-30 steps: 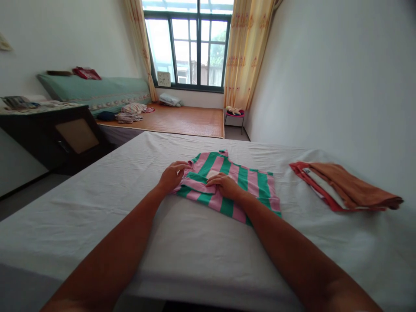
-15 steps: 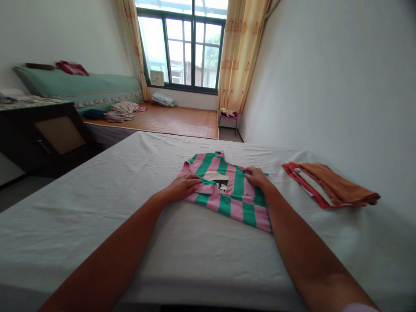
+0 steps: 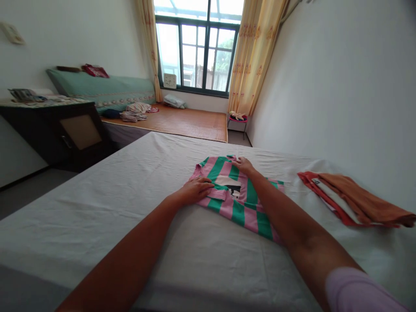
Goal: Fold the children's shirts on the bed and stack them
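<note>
2 hands flat on striped shirt (image 3: 238, 195): left hand (image 3: 196, 190), right hand (image 3: 243, 164).

Both arms stretch forward, left grip (image 3: 197, 189) flat, palm down, right grip (image 3: 243, 165) reaching farther

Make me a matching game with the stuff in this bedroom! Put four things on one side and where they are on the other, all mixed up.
Things:
1. left hand
2. right hand
3. orange folded cloth
4. little clock

Places:
A. on the windowsill
B. at the far top edge of the striped shirt
C. on the white bed sheet beside the right wall
D. flat on the near left part of the striped shirt

Pairs: 1-D, 2-B, 3-C, 4-A
</note>
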The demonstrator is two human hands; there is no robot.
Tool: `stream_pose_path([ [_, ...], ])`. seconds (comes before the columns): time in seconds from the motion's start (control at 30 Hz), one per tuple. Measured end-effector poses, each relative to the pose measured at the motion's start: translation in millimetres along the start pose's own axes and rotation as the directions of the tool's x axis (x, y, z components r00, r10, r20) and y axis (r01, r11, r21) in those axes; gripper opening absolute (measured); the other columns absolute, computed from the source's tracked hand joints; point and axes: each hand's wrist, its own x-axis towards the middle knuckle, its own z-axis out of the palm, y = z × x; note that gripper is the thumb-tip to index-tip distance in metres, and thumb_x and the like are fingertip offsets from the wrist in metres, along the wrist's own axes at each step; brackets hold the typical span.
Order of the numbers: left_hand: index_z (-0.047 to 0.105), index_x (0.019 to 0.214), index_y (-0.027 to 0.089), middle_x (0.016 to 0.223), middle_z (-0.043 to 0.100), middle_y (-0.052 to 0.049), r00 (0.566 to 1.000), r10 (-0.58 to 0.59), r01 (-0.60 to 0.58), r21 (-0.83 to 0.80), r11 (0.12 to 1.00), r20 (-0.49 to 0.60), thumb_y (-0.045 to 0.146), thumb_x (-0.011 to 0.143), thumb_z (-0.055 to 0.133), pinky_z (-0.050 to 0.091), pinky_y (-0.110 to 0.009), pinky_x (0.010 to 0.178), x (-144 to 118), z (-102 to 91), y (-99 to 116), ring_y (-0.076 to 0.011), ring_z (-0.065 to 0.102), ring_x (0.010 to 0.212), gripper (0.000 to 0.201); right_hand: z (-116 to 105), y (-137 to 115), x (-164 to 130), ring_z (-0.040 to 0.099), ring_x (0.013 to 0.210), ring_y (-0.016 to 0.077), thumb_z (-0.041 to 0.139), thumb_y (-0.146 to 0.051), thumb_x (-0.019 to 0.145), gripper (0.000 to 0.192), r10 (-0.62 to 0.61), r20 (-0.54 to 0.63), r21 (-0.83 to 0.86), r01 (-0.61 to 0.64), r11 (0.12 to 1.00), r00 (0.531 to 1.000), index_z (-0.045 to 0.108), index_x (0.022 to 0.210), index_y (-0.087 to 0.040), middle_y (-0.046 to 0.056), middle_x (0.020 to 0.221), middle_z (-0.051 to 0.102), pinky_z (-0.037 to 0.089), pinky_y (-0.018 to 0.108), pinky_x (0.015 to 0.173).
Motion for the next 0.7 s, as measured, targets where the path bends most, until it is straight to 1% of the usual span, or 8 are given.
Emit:
stream_pose_path([
  [0.1,0.066,0.117,0.02,0.123,0.062,-0.009,1.0,0.001,-0.004,-0.086,0.996,-0.031,0.032,0.092,0.047,0.041,-0.032,0.103,1,-0.6,-2,-0.0202,0.057,0.114,0.034,5,-13,-3,0.066,0.099,0.0218,0.06,-0.032,0.084,0.032,-0.069,-0.027,0.055,0.07,0.996,0.997,0.067,0.113,-0.021,0.005,0.101,0.073,0.05,0.031,0.086],
  [0.17,0.067,0.115,0.02,0.121,0.065,-0.008,0.993,-0.077,0.062,-0.155,0.986,-0.094,0.032,0.091,0.047,0.043,-0.032,0.101,2,-1.0,-4,-0.0202,0.059,0.112,0.034,0,-23,-16,0.064,0.102,0.0208,0.055,-0.032,0.087,0.032,-0.214,-0.036,0.133,0.217,0.967,0.976,0.066,0.116,-0.023,0.004,0.103,0.073,0.049,0.034,0.091],
  [0.23,0.063,0.121,0.019,0.118,0.066,-0.008,0.956,-0.224,0.177,-0.235,0.956,-0.19,0.035,0.091,0.046,0.045,-0.032,0.097,4,-2.6,-6,-0.0205,0.061,0.108,0.038,-9,-32,-38,0.064,0.105,0.0202,0.051,-0.03,0.09,0.03,-0.447,0.016,0.208,0.434,0.876,0.894,0.067,0.115,-0.024,0.004,0.108,0.072,0.047,0.035,0.095],
  [0.3,0.056,0.129,0.018,0.112,0.068,-0.008,0.892,-0.367,0.282,-0.308,0.909,-0.265,0.037,0.092,0.043,0.048,-0.033,0.092,5,-5.5,-6,-0.0202,0.063,0.102,0.043,-23,-37,-64,0.062,0.107,0.0198,0.051,-0.027,0.09,0.029,-0.639,0.126,0.246,0.6,0.761,0.758,0.068,0.114,-0.026,0.003,0.114,0.07,0.044,0.035,0.098],
  [0.37,0.051,0.133,0.018,0.107,0.069,-0.007,0.842,-0.451,0.35,-0.336,0.874,-0.296,0.036,0.092,0.042,0.049,-0.032,0.088,5,-8.8,-5,-0.0197,0.064,0.096,0.046,-40,-33,-85,0.062,0.107,0.0199,0.052,-0.024,0.089,0.031,-0.686,0.208,0.226,0.648,0.728,0.698,0.067,0.116,-0.026,0.003,0.116,0.069,0.044,0.035,0.098],
  [0.5,0.052,0.132,0.018,0.107,0.07,-0.007,0.824,-0.492,0.405,-0.318,0.858,-0.28,0.038,0.091,0.043,0.049,-0.032,0.084,7,-12.0,-2,-0.0209,0.065,0.093,0.046,-73,16,-101,0.06,0.108,0.022,0.047,-0.02,0.09,0.034,-0.481,0.137,-0.048,0.491,0.87,0.866,0.065,0.118,-0.021,0.007,0.116,0.068,0.044,0.037,0.097],
  [0.6,0.053,0.132,0.022,0.11,0.069,-0.007,0.797,-0.515,0.429,-0.303,0.851,-0.318,0.048,0.094,0.036,0.048,-0.032,0.087,9,-11.9,1,-0.0225,0.064,0.101,0.05,-85,71,-100,0.051,0.122,0.0267,0.048,-0.023,0.089,0.039,-0.208,-0.019,-0.298,0.193,0.935,0.978,0.06,0.126,-0.015,0.012,0.128,0.061,0.037,0.041,0.105],
  [0.7,0.049,0.136,0.025,0.105,0.069,-0.005,0.784,-0.529,0.461,-0.267,0.847,-0.325,0.052,0.093,0.035,0.047,-0.032,0.087,9,-12.6,2,-0.0223,0.064,0.099,0.052,-86,114,-101,0.044,0.128,0.0314,0.052,-0.04,0.089,0.05,0.086,-0.097,-0.355,-0.115,0.928,0.992,0.054,0.131,-0.013,0.017,0.137,0.052,0.035,0.046,0.106],
])
